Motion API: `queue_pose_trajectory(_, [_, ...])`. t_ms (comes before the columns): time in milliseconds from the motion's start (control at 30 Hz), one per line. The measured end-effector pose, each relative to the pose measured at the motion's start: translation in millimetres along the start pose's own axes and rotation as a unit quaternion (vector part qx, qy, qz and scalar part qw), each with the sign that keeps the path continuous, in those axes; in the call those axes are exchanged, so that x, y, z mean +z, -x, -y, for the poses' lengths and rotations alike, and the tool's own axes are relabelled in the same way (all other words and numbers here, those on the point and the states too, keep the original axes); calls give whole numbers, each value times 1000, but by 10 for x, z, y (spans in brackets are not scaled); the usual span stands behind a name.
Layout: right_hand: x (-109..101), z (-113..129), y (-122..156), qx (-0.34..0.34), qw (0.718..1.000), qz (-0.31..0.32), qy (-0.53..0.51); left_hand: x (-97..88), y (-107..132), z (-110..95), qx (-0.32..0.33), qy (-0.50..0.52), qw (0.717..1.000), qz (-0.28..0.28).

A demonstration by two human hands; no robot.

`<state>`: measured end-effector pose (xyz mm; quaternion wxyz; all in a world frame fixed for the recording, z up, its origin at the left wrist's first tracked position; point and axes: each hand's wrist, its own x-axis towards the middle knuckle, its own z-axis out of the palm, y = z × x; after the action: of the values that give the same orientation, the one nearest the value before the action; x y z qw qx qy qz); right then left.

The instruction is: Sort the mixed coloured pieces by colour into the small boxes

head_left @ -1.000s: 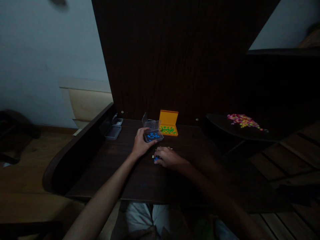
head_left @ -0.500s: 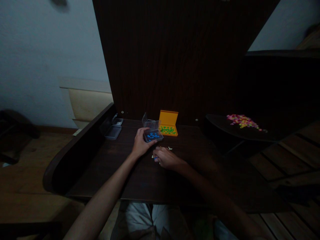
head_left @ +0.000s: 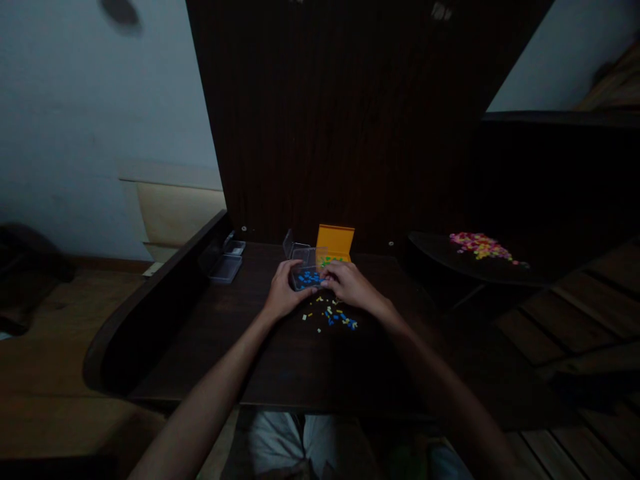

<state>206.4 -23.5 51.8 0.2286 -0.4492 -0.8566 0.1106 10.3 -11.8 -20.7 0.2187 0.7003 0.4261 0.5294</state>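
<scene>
1. Gripping the clear box (head_left: 297,272) at its left end, the left hand (head_left: 285,291) curves thumb and fingers around it.
2. The right hand (head_left: 345,283) is at its right end, fingertips close together; whether they hold anything, I cannot tell.
3. Blue bits (head_left: 309,277) lie inside; mixed bits (head_left: 330,315) lie nearby on the table (head_left: 200,353).

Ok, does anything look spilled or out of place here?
Possibly: small blue, yellow and pale pieces lie strewn across the desktop in front of the clear box, while other blue pieces sit inside it. A pink-and-yellow heap also lies on the side shelf with no container visible. It's too dim to judge damage.
</scene>
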Motion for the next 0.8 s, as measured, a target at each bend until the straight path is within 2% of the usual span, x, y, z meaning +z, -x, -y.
queue_pose_trajectory(167, [84, -150, -115, 3, 999, -2, 44, 24, 26, -38, 5, 45, 998, 39])
queue_pose_trajectory(333, [175, -173, -128, -21, 998, -5, 67, 59, 34, 8, -1, 71, 997, 37])
queue_pose_trajectory(533, [89, -144, -89, -29, 999, -36, 26, 47, 34, -8, -15, 69, 997, 41])
queue_pose_trajectory(667, [-6, -119, 95, -38, 997, -71, -16, 45, 30, 0, -24, 53, 998, 30])
queue_pose_trajectory(733, [-32, -120, 230, -64, 996, -35, -46, 46, 26, 23, -31, 51, 998, 20])
queue_pose_trajectory(800, [-34, -128, 363, -94, 993, 42, -63, 45, 19, 45, -36, 51, 998, 10])
